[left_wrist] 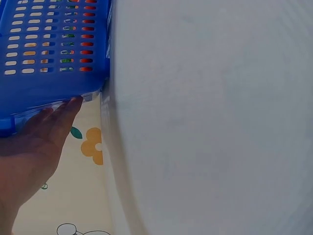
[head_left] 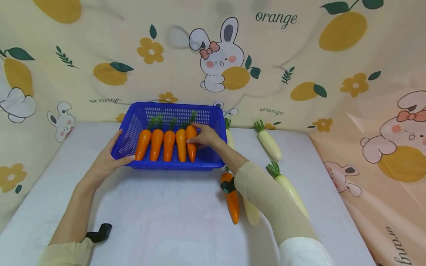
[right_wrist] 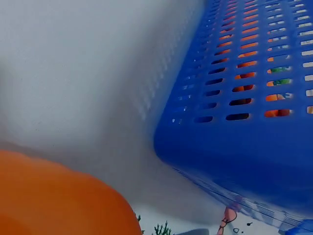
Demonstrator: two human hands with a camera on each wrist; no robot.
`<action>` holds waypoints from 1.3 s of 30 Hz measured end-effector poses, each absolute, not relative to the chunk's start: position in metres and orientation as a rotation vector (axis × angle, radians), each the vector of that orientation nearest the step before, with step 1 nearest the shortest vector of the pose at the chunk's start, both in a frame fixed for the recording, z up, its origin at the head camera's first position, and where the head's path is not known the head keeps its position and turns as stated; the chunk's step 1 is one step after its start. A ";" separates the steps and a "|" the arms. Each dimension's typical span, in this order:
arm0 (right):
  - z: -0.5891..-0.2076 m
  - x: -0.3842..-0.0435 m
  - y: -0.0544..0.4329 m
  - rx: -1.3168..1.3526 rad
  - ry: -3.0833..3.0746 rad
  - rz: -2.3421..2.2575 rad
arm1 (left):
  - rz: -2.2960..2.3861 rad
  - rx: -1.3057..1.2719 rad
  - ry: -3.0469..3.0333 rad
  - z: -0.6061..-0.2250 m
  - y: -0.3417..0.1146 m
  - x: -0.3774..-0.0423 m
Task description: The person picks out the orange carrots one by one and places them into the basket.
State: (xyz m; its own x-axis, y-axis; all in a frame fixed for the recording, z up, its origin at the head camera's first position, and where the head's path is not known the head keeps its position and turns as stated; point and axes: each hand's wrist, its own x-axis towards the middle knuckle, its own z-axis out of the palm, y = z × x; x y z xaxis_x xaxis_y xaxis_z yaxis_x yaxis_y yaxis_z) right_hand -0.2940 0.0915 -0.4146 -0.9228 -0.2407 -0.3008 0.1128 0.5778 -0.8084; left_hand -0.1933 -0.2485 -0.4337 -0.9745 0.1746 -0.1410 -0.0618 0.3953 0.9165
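Note:
A blue perforated plastic basket [head_left: 173, 165] stands on the table, with a row of several orange carrots [head_left: 169, 146] lying side by side in it, green tops toward the back. My left hand [head_left: 107, 162] grips the basket's left front corner, thumb over the rim and fingers along the outer wall. In the left wrist view, the left hand [left_wrist: 36, 154] lies against the basket wall [left_wrist: 49, 90]. Reaching into the basket, my right hand [head_left: 207, 136] pinches the rightmost carrot [head_left: 191, 130] between thumb and fingers. The right wrist view shows the basket wall [right_wrist: 234, 147] but not those fingers.
Right of the basket, another carrot [head_left: 233, 205] lies on the table, partly under my right forearm. Beside it is a white radish [head_left: 252, 213], partly covered by the sleeve. Farther right are two more radishes [head_left: 270, 145]. A patterned cloth [head_left: 166, 74] hangs behind the table.

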 end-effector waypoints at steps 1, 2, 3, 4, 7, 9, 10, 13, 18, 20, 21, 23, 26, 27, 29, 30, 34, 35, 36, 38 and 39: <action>-0.415 -0.294 0.090 -0.105 2.433 -1.283 | 1.614 0.100 2.441 -0.433 -0.249 -0.193; -0.415 -0.294 0.089 -0.102 2.415 -1.300 | 1.614 0.099 2.441 -0.432 -0.250 -0.193; -0.415 -0.294 0.089 -0.105 2.420 -1.296 | 1.613 0.098 2.442 -0.432 -0.250 -0.193; -0.415 -0.295 0.088 -0.104 2.425 -1.292 | 1.612 0.096 2.441 -0.431 -0.250 -0.193; -0.415 -0.294 0.088 -0.107 2.437 -1.280 | 1.615 0.090 2.436 -0.430 -0.248 -0.192; -0.415 -0.293 0.089 -0.112 2.428 -1.289 | 1.620 0.093 2.434 -0.429 -0.248 -0.192; -0.415 -0.293 0.090 -0.112 2.421 -1.297 | 1.625 0.097 2.431 -0.429 -0.247 -0.191; -0.412 -0.288 0.095 -0.113 2.378 -1.355 | 1.630 0.106 2.428 -0.431 -0.246 -0.191; -0.399 -0.275 0.105 -0.162 2.368 -1.426 | 1.601 0.092 2.437 -0.433 -0.247 -0.194; -0.392 -0.269 0.110 -0.199 2.374 -1.449 | 1.587 0.082 2.443 -0.433 -0.248 -0.195; -0.388 -0.266 0.113 -0.210 2.369 -1.466 | 1.580 0.077 2.448 -0.433 -0.248 -0.195; -0.381 -0.257 0.120 -0.238 2.360 -1.512 | 1.579 0.072 2.448 -0.433 -0.249 -0.195; -0.373 -0.244 0.133 -0.267 2.361 -1.572 | 1.579 0.072 2.443 -0.432 -0.250 -0.194; -0.370 -0.239 0.137 -0.268 2.359 -1.594 | 1.576 0.072 2.446 -0.432 -0.250 -0.194; -0.367 -0.231 0.144 -0.268 2.372 -1.608 | 1.579 0.074 2.447 -0.431 -0.251 -0.194; -0.366 -0.227 0.147 -0.264 2.372 -1.617 | 1.580 0.075 2.449 -0.431 -0.251 -0.193; -0.366 -0.209 0.160 -0.218 2.302 -1.686 | 1.590 0.081 2.451 -0.430 -0.251 -0.193; -0.367 -0.203 0.163 -0.202 2.285 -1.696 | 1.592 0.083 2.449 -0.430 -0.251 -0.193; -0.368 -0.198 0.166 -0.189 2.264 -1.710 | 1.595 0.085 2.447 -0.431 -0.250 -0.193; -0.370 -0.188 0.172 -0.168 2.232 -1.728 | 1.600 0.088 2.441 -0.431 -0.249 -0.193; -0.371 -0.182 0.174 -0.164 2.229 -1.730 | 1.606 0.090 2.437 -0.431 -0.249 -0.193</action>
State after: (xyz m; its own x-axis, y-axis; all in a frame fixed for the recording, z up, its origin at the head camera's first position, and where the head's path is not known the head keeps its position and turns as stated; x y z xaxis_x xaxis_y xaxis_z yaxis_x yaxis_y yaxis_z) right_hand -0.1825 0.1744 -0.3709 -0.9441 -0.2791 -0.1756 0.1009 0.2624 -0.9597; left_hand -0.1926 -0.2492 -0.4314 -0.9737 0.1714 -0.1499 -0.0701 0.4003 0.9137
